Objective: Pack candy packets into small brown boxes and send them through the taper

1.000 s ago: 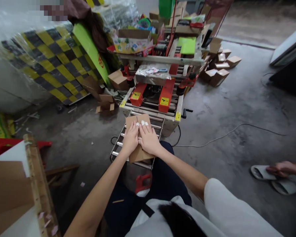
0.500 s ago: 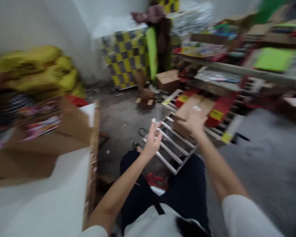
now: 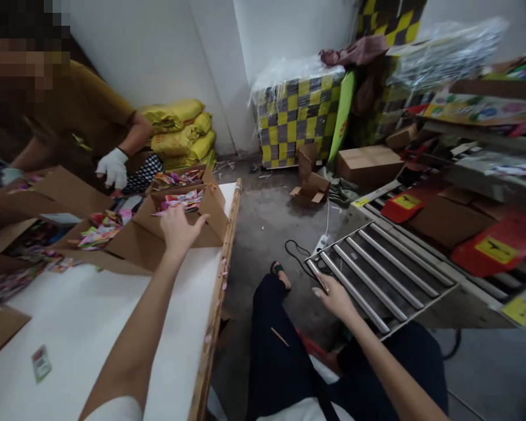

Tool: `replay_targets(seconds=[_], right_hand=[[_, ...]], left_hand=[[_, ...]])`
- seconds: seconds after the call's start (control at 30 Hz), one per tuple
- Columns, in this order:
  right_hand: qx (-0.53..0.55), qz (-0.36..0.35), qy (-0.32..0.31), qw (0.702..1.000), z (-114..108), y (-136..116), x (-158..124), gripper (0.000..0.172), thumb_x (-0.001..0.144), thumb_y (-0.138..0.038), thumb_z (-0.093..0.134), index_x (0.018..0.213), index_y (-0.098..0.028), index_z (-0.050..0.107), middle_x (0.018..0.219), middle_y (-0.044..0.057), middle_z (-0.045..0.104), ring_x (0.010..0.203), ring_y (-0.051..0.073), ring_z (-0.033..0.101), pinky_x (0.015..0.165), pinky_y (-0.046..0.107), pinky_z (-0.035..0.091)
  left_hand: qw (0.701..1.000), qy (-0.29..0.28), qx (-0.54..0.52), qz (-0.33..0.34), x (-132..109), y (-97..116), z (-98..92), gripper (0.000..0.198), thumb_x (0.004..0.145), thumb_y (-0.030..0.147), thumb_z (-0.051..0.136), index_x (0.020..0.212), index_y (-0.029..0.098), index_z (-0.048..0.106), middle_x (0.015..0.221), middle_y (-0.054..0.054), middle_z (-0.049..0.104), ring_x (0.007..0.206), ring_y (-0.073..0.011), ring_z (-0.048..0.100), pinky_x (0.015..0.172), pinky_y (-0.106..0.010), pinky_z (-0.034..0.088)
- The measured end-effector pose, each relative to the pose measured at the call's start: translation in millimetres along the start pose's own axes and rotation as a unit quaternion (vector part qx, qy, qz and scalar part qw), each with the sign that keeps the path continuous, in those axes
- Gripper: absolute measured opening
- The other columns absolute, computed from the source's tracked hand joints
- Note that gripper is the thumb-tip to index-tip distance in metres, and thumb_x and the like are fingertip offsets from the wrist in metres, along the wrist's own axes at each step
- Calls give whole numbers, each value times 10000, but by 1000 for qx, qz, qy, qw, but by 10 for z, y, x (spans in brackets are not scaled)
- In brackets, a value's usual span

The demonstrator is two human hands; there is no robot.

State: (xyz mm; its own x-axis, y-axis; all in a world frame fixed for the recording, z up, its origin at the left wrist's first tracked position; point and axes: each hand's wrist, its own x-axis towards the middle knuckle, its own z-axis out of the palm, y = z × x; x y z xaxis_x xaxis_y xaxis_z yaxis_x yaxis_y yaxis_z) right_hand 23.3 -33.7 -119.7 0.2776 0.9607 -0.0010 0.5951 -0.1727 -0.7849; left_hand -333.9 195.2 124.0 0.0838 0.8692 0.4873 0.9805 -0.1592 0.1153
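Note:
My left hand (image 3: 179,227) reaches over the white table (image 3: 92,327) and rests on the near wall of an open cardboard box (image 3: 201,219) filled with colourful packets; its fingers curl over the box edge. My right hand (image 3: 333,295) hangs low beside the near corner of the roller conveyor (image 3: 377,278), fingers loosely stretched, holding nothing. A closed brown box (image 3: 447,219) sits further along the conveyor between the red guides of the sealing machine (image 3: 495,248).
Another person in a brown shirt with a white glove (image 3: 113,166) works at the table's far left among open boxes of packets (image 3: 100,228). Yellow sacks (image 3: 179,131), a checkered wrapped stack (image 3: 298,114), and loose cartons (image 3: 366,161) stand on the concrete floor. A cable (image 3: 298,254) lies by the conveyor.
My view swung left from the conveyor to the table. Both hands left the brown box, which went on into the machine. My left hand reached to the packet-filled box; my right dropped by the rollers.

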Motion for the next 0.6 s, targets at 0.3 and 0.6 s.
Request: replay_targets(seconds=[0.3,0.6], right_hand=[[239,80,-122,960,315,-619,-11,383,726,-301,740,1093,-191,747,1114,117,741,1107,295,664,1090,500,445],[555,197,-262,764,1256,-1804,80,856,890,-837,210,1282,-185,602,1129,137,713,977,254,710,828,457,579]], left_hand=[[998,-56,18,34,394,-159,-84,394,870,465,427,826,164,678,847,-138,708,890,-326,644,851,-418,480],[977,82,-94,171,-1107,670,-829,384,944,489,472,663,243,561,679,-45,642,711,-240,607,739,-399,458]])
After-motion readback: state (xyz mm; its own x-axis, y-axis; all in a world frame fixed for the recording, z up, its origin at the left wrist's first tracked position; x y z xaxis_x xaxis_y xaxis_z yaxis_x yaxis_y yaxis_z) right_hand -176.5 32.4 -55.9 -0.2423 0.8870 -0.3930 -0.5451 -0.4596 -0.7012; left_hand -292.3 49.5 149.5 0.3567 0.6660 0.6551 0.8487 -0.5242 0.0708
